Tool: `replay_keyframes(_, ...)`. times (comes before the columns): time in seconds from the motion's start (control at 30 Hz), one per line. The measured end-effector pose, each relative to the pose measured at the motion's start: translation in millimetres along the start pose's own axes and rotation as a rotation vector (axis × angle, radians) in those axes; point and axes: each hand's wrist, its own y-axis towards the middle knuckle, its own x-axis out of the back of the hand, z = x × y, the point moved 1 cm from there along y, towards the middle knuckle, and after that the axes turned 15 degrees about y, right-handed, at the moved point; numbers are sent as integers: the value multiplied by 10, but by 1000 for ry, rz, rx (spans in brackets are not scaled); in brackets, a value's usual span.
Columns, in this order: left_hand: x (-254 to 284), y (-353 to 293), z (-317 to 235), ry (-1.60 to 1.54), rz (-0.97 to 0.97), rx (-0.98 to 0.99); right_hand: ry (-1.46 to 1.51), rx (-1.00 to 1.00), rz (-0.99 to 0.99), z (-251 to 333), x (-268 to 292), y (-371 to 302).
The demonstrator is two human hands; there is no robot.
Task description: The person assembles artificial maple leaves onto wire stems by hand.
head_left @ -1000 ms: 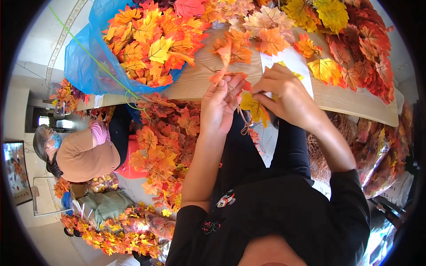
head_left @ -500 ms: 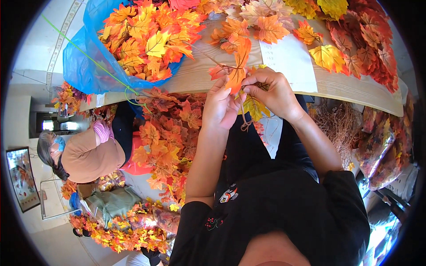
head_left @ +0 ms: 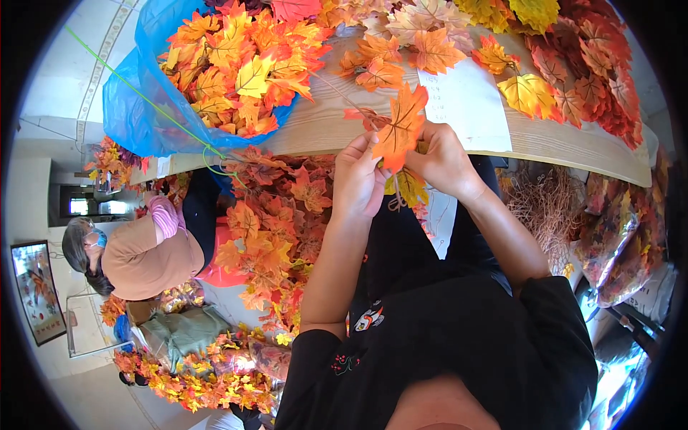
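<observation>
Over the table's near edge, my left hand (head_left: 360,175) is closed with its fingertips pinching a brown artificial leaf vine (head_left: 396,195), whose thin end dangles below. An orange fabric maple leaf (head_left: 403,127) on it stands up between my hands. My right hand (head_left: 450,163) is closed at the same vine, with its fingertips partly hidden behind that leaf. Just beneath them hangs a yellow leaf (head_left: 410,188). A brown stem (head_left: 330,86) runs from the hands up to the left across the table.
A blue plastic bag (head_left: 129,100) of orange leaves sits at the table's left. White paper (head_left: 469,107) and leaf piles (head_left: 588,72) lie on the wooden table (head_left: 315,132). Leaf garlands (head_left: 265,222) hang at left, brown stems (head_left: 545,204) at right. A masked person (head_left: 150,254) sits at far left.
The orange leaf has turned its broad face toward me and now covers my right fingertips. My right hand has shifted slightly downward; my left hand stays nearly in place.
</observation>
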Motion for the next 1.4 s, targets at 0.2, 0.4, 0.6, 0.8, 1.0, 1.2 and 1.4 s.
replay_keyframes(0.2,-20,-49,-36,65,-78,-4,47,-175,40,-30,0,1)
replay_keyframes(0.4,18,-79,-10,79,-50,-58,7,-66,18,-5,-3,62)
replay_keyframes(0.6,156,-210,-54,435,-107,-29,-246,108,64,126,38,339)
replay_keyframes(0.8,327,-216,-146,30,-43,76,-650,42,145,280,512,1167)
replay_keyframes(1.0,400,-178,-35,-247,27,12,-1490,419,-162,166,663,1495)
replay_keyframes(1.2,393,-158,-58,-241,-40,-42,-1507,301,-162,147,667,1526)
replay_keyframes(1.4,382,-123,-24,-269,-42,-77,-1509,314,-78,69,702,1528)
